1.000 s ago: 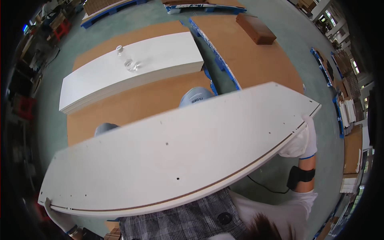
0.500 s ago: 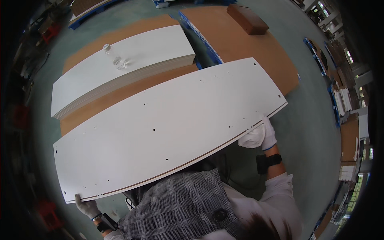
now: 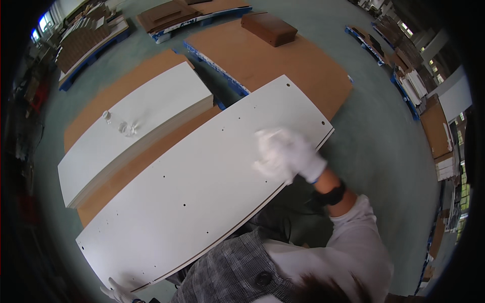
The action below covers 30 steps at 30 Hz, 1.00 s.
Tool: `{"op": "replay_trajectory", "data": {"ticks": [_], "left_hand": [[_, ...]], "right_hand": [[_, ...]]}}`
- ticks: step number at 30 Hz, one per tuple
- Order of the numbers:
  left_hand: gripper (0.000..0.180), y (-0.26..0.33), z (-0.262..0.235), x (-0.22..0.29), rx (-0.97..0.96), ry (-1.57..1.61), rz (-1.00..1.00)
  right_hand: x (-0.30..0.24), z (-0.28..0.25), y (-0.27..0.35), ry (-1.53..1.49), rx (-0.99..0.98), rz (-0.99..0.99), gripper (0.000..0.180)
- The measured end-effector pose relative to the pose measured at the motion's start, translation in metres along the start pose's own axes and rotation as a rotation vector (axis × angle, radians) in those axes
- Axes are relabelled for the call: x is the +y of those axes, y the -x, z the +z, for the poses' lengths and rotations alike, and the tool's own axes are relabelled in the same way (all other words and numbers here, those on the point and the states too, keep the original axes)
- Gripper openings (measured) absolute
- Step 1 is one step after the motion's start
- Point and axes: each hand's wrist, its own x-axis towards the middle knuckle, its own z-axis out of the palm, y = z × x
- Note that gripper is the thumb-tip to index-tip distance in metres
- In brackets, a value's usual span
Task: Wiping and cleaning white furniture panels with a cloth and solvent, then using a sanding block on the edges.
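Note:
A long white board [image 3: 202, 166] with drilled holes and a dark groove along its near edge lies slantwise in front of me. My left hand [image 3: 120, 292], in a white glove, grips the board's near left corner, with part of the glove over the edge. Over the right part of the board, my gloved right hand [image 3: 301, 157] is closed on a white cloth [image 3: 275, 151]; both are smeared by motion. The cloth appears to lie against the board's top face, and the fingers are partly hidden in it.
Beyond the board lies a stack of similar white boards [image 3: 146, 106] bearing a clear plastic bottle [image 3: 121, 125]. A cardboard-topped blue pallet [image 3: 262, 55] carries a brown block [image 3: 269, 29]. Further loaded pallets [image 3: 91, 43] stand farther back and along the right.
My right hand has moved with the cloth from the near edge onto the board's top. The view has shifted, and the board appears more steeply slanted. My left hand stays at the near left corner.

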Motion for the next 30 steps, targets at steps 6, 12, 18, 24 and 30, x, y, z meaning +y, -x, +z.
{"op": "replay_trajectory", "data": {"ticks": [6,12,18,24,30], "left_hand": [[0.066,0.037,0.055,0.047,-0.198,-0.482,0.315],[0.064,0.096,0.041,0.117,-0.296,-0.551,0.194],[0.063,0.092,0.052,0.121,-0.342,-0.621,0.219],[0.058,0.046,0.058,0.041,-0.299,-0.753,0.422],[0.052,0.065,0.059,0.07,-0.28,-0.684,0.302]], "right_hand": [[-0.014,0.138,-0.024,1.207,-0.732,-0.796,0.058],[0.024,-0.007,-0.178,1.027,0.164,-0.081,0.035],[0.083,-0.179,-0.173,1.165,0.3,0.626,0.036],[0.03,-0.156,-0.058,0.213,0.675,0.074,0.033],[0.042,0.027,0.022,0.941,-0.2,-0.752,0.038]]}}
